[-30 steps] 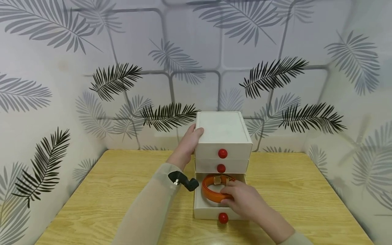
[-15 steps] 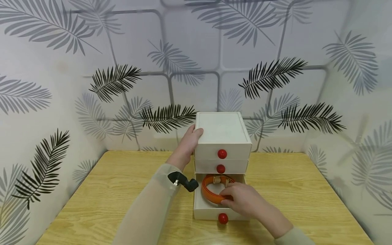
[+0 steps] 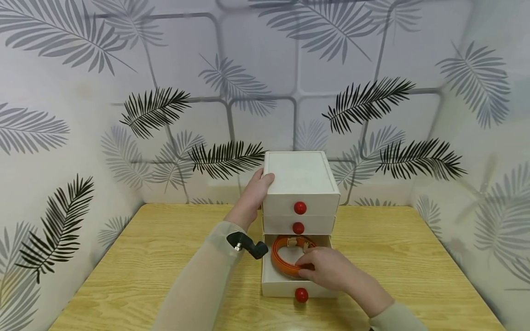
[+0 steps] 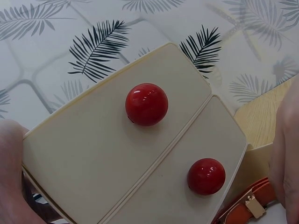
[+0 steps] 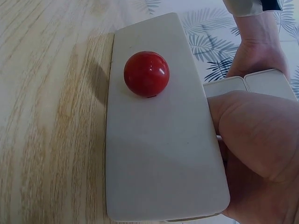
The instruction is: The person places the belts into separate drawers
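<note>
A small white drawer cabinet (image 3: 300, 172) stands on the table. Its bottom drawer (image 3: 281, 288) is pulled out, while the two drawers above it are closed. Inside the bottom drawer lies a coiled orange belt (image 3: 278, 259) with gold-coloured metal fittings, also visible at the lower right of the left wrist view. My right hand (image 3: 331, 269) reaches in over the drawer's right side and pinches the coil's near right part; the fingertips are partly hidden. My left hand (image 3: 253, 193) holds the cabinet's upper left side, thumb on the top edge.
Red round knobs sit on the drawer fronts, among them the bottom knob (image 5: 146, 73). The wooden table (image 3: 165, 257) meets a leaf-patterned wall (image 3: 265, 124) behind the cabinet. A black camera mount (image 3: 247, 244) is strapped to the left wrist.
The belt coil has shifted slightly left and toward me in the drawer, with my right hand on it. My left hand and the cabinet stay in place.
</note>
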### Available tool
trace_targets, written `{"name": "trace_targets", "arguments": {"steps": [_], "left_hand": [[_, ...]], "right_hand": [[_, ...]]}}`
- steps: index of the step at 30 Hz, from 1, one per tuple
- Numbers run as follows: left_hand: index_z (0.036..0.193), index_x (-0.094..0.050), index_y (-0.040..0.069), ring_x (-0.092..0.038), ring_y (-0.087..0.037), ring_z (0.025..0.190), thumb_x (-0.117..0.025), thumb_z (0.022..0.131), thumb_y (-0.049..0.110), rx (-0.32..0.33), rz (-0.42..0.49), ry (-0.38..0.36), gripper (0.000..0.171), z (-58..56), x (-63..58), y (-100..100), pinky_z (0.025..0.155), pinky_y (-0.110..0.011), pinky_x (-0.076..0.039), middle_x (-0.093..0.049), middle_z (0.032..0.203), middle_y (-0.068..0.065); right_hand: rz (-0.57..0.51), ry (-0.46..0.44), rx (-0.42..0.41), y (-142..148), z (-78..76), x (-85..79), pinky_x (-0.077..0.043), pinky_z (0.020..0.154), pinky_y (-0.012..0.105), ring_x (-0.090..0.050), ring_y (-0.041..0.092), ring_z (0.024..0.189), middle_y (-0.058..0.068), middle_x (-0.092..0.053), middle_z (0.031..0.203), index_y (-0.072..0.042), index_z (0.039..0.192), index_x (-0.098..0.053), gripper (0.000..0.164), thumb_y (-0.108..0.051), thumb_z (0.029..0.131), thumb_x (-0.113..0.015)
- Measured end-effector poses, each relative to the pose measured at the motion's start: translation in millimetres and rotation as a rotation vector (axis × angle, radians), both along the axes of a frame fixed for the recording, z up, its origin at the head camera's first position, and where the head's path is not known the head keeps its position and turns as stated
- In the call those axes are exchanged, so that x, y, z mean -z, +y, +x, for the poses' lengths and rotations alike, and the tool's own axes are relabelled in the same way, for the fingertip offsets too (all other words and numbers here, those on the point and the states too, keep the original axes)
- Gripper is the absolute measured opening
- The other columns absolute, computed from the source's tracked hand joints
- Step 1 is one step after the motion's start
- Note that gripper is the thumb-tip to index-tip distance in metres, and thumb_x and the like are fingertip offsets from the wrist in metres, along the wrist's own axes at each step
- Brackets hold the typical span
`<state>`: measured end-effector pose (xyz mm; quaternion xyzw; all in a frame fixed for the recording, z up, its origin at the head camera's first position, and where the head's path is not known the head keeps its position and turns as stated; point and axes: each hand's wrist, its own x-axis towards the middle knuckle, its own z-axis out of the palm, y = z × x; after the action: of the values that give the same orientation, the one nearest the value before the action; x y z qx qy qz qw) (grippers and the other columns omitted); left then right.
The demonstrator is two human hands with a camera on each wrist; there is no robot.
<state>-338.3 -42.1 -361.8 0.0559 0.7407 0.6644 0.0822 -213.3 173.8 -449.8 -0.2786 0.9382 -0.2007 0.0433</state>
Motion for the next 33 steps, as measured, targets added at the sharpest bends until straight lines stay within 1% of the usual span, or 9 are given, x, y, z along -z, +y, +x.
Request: {"name": "trace_targets", "arguments": {"steps": [4, 7, 10, 13, 17, 21, 25, 28, 33], "left_hand": [[0.177, -0.026, 0.023, -0.041, -0.041, 0.151, -0.047, 0.115, 0.044, 0.000, 0.001, -0.001, 0.068, 0.4, 0.6, 0, 0.120, -0.067, -0.035, -0.036, 0.174, -0.015], [0.177, -0.027, 0.023, -0.042, -0.042, 0.150, -0.047, 0.115, 0.044, 0.000, 0.001, 0.004, 0.068, 1.1, 0.8, -1, 0.119, -0.067, -0.036, -0.036, 0.173, -0.015], [0.176, -0.027, 0.023, -0.042, -0.042, 0.149, -0.047, 0.115, 0.043, 0.002, 0.002, 0.007, 0.068, 1.5, 0.8, -1, 0.119, -0.067, -0.036, -0.037, 0.173, -0.016], [0.176, -0.027, 0.023, -0.042, -0.042, 0.149, -0.047, 0.115, 0.044, 0.004, 0.001, 0.009, 0.067, 1.9, 0.2, -1, 0.119, -0.068, -0.036, -0.038, 0.172, -0.016], [0.176, -0.028, 0.024, -0.043, -0.041, 0.149, -0.047, 0.115, 0.044, 0.007, 0.001, 0.009, 0.067, 1.4, -0.2, -1, 0.119, -0.068, -0.035, -0.039, 0.172, -0.015], [0.176, -0.027, 0.024, -0.042, -0.041, 0.150, -0.047, 0.116, 0.044, 0.007, 0.003, 0.006, 0.067, 1.1, -0.7, -1, 0.119, -0.067, -0.035, -0.038, 0.172, -0.015], [0.176, -0.027, 0.024, -0.043, -0.042, 0.149, -0.046, 0.116, 0.044, 0.011, 0.006, 0.003, 0.067, 1.4, -1.0, -1, 0.118, -0.067, -0.035, -0.038, 0.172, -0.016], [0.176, -0.027, 0.023, -0.045, -0.043, 0.146, -0.046, 0.116, 0.044, 0.015, 0.011, 0.003, 0.066, 1.6, -1.1, -1, 0.117, -0.068, -0.037, -0.039, 0.170, -0.017], [0.176, -0.028, 0.023, -0.045, -0.042, 0.145, -0.046, 0.116, 0.044, 0.018, 0.014, 0.005, 0.066, 1.6, -0.6, -1, 0.117, -0.067, -0.037, -0.039, 0.170, -0.017]], "right_hand": [[-0.007, -0.033, 0.016, -2, 0.1, -0.2, -0.061, 0.093, 0.048, -0.074, 0.020, 0.104, -0.005, -0.081, 0.106, -0.016, 0.109, -0.087, 0.010, -0.020, 0.103, -0.080], [-0.002, -0.027, 0.021, -3, 1.3, 0.3, -0.062, 0.092, 0.048, -0.074, 0.020, 0.104, -0.002, -0.081, 0.110, -0.015, 0.113, -0.087, 0.013, -0.020, 0.105, -0.079], [0.003, 0.007, 0.015, -3, 3.2, 0.6, -0.062, 0.091, 0.048, -0.074, 0.020, 0.104, 0.000, -0.081, 0.113, -0.013, 0.115, -0.086, 0.014, -0.019, 0.105, -0.078], [0.004, 0.044, 0.022, -3, 5.0, 0.4, -0.062, 0.088, 0.045, -0.073, 0.017, 0.099, -0.001, -0.081, 0.111, -0.012, 0.116, -0.085, 0.014, -0.018, 0.105, -0.078], [0.002, 0.090, 0.054, -3, 7.9, -0.8, -0.062, 0.083, 0.041, -0.069, 0.013, 0.092, -0.004, -0.080, 0.106, -0.012, 0.115, -0.085, 0.014, -0.018, 0.103, -0.080], [-0.004, 0.138, 0.080, -2, 11.9, -1.9, -0.061, 0.080, 0.039, -0.068, 0.012, 0.090, -0.007, -0.078, 0.100, -0.013, 0.112, -0.085, 0.012, -0.018, 0.102, -0.082], [-0.016, 0.176, 0.104, -2, 16.8, -2.2, -0.059, 0.074, 0.035, -0.065, 0.010, 0.086, -0.010, -0.075, 0.095, -0.016, 0.109, -0.085, 0.009, -0.020, 0.102, -0.083], [-0.021, 0.209, 0.131, -2, 21.3, -3.0, -0.058, 0.074, 0.034, -0.065, 0.010, 0.087, -0.011, -0.074, 0.096, -0.018, 0.107, -0.085, 0.007, -0.022, 0.101, -0.083], [-0.028, 0.278, 0.182, -4, 29.6, -4.4, -0.060, 0.077, 0.036, -0.067, 0.013, 0.093, -0.008, -0.076, 0.101, -0.019, 0.107, -0.085, 0.009, -0.024, 0.100, -0.085]]}}
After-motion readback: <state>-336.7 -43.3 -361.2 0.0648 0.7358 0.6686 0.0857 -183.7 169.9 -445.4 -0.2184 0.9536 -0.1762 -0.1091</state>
